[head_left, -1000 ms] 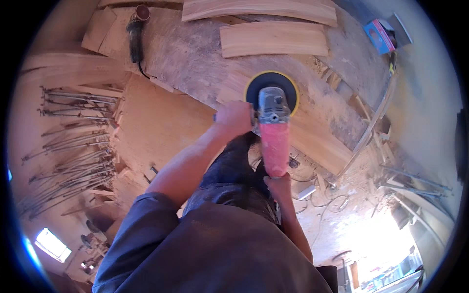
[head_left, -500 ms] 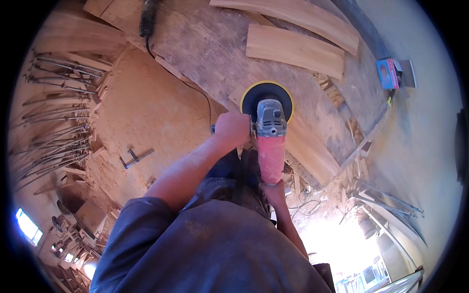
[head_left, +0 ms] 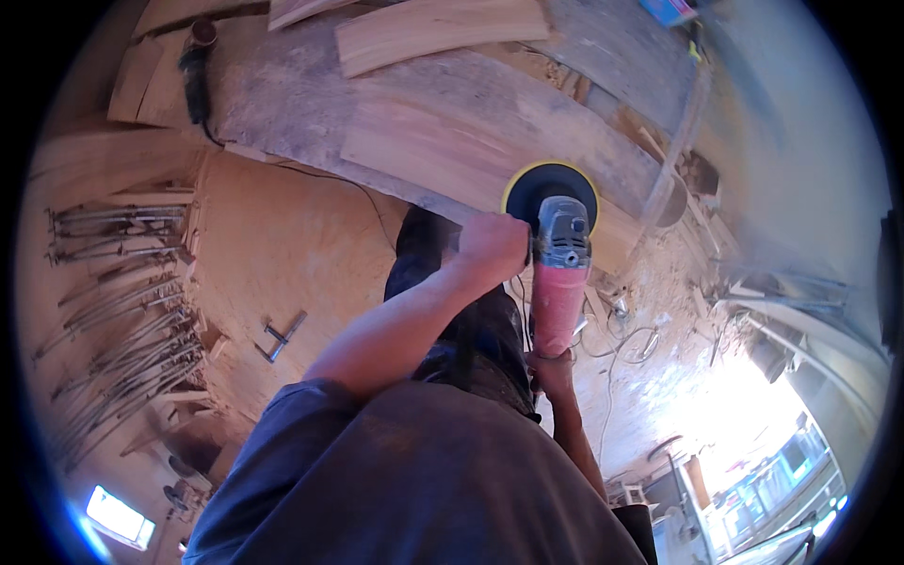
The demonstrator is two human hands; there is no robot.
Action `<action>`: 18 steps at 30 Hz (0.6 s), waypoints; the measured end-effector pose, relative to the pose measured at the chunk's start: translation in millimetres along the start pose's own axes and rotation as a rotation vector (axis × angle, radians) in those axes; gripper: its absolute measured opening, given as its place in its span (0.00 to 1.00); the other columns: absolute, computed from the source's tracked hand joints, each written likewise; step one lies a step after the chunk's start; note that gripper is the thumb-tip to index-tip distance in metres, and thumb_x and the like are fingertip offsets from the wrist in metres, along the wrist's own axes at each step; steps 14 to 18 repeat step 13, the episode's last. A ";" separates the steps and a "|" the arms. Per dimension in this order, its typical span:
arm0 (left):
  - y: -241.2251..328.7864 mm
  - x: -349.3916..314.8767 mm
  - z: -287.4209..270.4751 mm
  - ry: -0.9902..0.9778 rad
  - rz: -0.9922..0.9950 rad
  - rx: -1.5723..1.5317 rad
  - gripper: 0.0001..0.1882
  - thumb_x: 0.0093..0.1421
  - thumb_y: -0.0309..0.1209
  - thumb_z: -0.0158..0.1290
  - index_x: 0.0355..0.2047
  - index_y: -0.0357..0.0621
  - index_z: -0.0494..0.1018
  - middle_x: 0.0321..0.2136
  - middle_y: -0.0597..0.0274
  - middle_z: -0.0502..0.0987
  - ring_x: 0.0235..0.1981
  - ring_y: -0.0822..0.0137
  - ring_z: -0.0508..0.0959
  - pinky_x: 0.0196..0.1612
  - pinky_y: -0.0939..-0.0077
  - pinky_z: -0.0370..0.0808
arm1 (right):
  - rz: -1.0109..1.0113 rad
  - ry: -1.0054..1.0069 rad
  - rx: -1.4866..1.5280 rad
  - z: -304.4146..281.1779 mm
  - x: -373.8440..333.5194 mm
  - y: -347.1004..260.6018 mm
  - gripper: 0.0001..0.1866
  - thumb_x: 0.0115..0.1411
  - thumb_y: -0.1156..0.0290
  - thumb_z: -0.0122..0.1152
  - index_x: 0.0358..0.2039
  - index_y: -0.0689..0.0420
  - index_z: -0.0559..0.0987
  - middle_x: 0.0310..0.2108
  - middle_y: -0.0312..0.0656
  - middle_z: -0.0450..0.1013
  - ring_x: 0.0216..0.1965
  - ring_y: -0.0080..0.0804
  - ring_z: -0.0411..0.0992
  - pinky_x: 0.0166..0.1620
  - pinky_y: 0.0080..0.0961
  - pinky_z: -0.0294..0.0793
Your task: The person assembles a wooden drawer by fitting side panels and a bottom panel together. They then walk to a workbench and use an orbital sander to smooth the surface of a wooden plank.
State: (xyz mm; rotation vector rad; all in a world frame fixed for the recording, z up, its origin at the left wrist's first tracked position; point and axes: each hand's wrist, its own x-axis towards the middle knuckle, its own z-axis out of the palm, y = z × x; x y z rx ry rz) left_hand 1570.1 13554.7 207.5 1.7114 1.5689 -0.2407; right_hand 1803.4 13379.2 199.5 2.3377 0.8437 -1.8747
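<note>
I hold a disc sander (head_left: 559, 297) with a pink body, a grey head and a round black pad (head_left: 527, 188) edged in yellow. My left hand (head_left: 494, 249) is closed around its side handle, most of which the fingers hide. At the rear end, my right hand (head_left: 552, 371) grips the body from below; its fingers show only in part. The pad lies over a long pale wooden board (head_left: 428, 146) on the dusty workbench (head_left: 282, 104), toward the board's right end.
An angle grinder (head_left: 196, 83) with a cord lies at the bench's left. Another curved board (head_left: 438, 33) is farther back. Several bar clamps (head_left: 118, 221) line the left side, and one clamp (head_left: 281, 337) lies on the floor. A cable (head_left: 612, 367) loops at right.
The sander and both hands have shifted right in the picture, while the far boards and grinder appear farther left. More of the board beneath the pad shows. Both hands keep their grip.
</note>
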 end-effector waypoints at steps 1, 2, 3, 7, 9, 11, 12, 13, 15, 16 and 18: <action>15.9 5.8 7.7 -0.025 0.032 -0.003 0.09 0.53 0.33 0.57 0.32 0.46 0.84 0.34 0.51 0.84 0.40 0.51 0.84 0.41 0.57 0.80 | 0.020 0.024 0.043 -8.0 -2.2 10.4 0.08 0.48 0.72 0.69 0.25 0.60 0.77 0.17 0.38 0.73 0.17 0.27 0.72 0.22 0.28 0.71; 32.1 11.3 16.3 -0.050 0.064 -0.006 0.09 0.54 0.33 0.56 0.32 0.46 0.83 0.35 0.51 0.84 0.40 0.50 0.84 0.42 0.57 0.80 | 0.036 0.047 0.087 -16.4 -3.8 21.4 0.07 0.48 0.73 0.69 0.25 0.59 0.77 0.17 0.37 0.73 0.17 0.27 0.72 0.22 0.27 0.71; 47.8 18.3 27.9 -0.051 0.090 -0.001 0.10 0.55 0.33 0.56 0.33 0.47 0.84 0.36 0.52 0.84 0.41 0.50 0.84 0.43 0.57 0.80 | 0.042 0.075 0.138 -22.6 -1.8 39.3 0.07 0.48 0.74 0.68 0.26 0.59 0.77 0.17 0.37 0.73 0.17 0.27 0.72 0.22 0.27 0.70; 119.1 35.4 47.8 -0.085 0.191 -0.014 0.10 0.55 0.31 0.56 0.35 0.46 0.84 0.37 0.53 0.84 0.42 0.51 0.84 0.43 0.57 0.80 | 0.031 0.108 0.295 -53.0 -2.3 86.7 0.09 0.50 0.74 0.68 0.31 0.59 0.77 0.16 0.38 0.71 0.16 0.27 0.70 0.20 0.26 0.67; 144.3 42.4 53.1 -0.115 0.245 0.009 0.10 0.55 0.31 0.56 0.35 0.46 0.84 0.37 0.53 0.84 0.42 0.51 0.84 0.43 0.57 0.81 | 0.085 0.093 0.394 -65.5 -6.6 94.2 0.11 0.50 0.74 0.66 0.34 0.60 0.76 0.17 0.40 0.72 0.15 0.28 0.69 0.19 0.27 0.66; 158.3 46.2 57.8 -0.121 0.279 0.031 0.10 0.56 0.30 0.56 0.35 0.44 0.84 0.37 0.53 0.84 0.42 0.51 0.84 0.44 0.57 0.81 | 0.027 0.114 0.412 -70.6 -2.7 103.7 0.10 0.50 0.74 0.66 0.33 0.60 0.76 0.17 0.41 0.72 0.14 0.29 0.69 0.18 0.28 0.66; 160.2 47.0 56.1 -0.123 0.265 0.040 0.10 0.56 0.30 0.56 0.35 0.44 0.84 0.38 0.52 0.84 0.43 0.51 0.84 0.45 0.57 0.81 | 0.001 0.124 0.422 -71.5 -0.7 105.2 0.10 0.50 0.74 0.66 0.33 0.60 0.76 0.17 0.41 0.72 0.14 0.30 0.69 0.18 0.28 0.66; 159.1 47.1 53.9 -0.124 0.250 0.048 0.10 0.56 0.30 0.56 0.36 0.44 0.84 0.38 0.51 0.84 0.44 0.50 0.83 0.46 0.58 0.81 | 0.033 0.106 0.329 -73.0 1.9 106.1 0.11 0.50 0.73 0.67 0.34 0.60 0.76 0.17 0.42 0.72 0.13 0.32 0.69 0.16 0.31 0.66; 159.1 47.1 53.9 -0.124 0.250 0.048 0.10 0.56 0.30 0.56 0.36 0.44 0.84 0.38 0.51 0.84 0.44 0.50 0.83 0.46 0.58 0.81 | 0.033 0.106 0.329 -73.0 1.9 106.1 0.11 0.50 0.73 0.67 0.34 0.60 0.76 0.17 0.42 0.72 0.13 0.32 0.69 0.16 0.31 0.66; 159.1 47.1 53.9 -0.124 0.250 0.048 0.10 0.56 0.30 0.56 0.36 0.44 0.84 0.38 0.51 0.84 0.44 0.50 0.83 0.46 0.58 0.81 | 0.033 0.106 0.329 -73.0 1.9 106.1 0.11 0.50 0.73 0.67 0.34 0.60 0.76 0.17 0.42 0.72 0.13 0.32 0.69 0.16 0.31 0.66; 159.1 47.1 53.9 -0.124 0.250 0.048 0.10 0.56 0.30 0.56 0.36 0.44 0.84 0.38 0.51 0.84 0.44 0.50 0.83 0.46 0.58 0.81 | 0.033 0.106 0.329 -73.0 1.9 106.1 0.11 0.50 0.73 0.67 0.34 0.60 0.76 0.17 0.42 0.72 0.13 0.32 0.69 0.16 0.31 0.66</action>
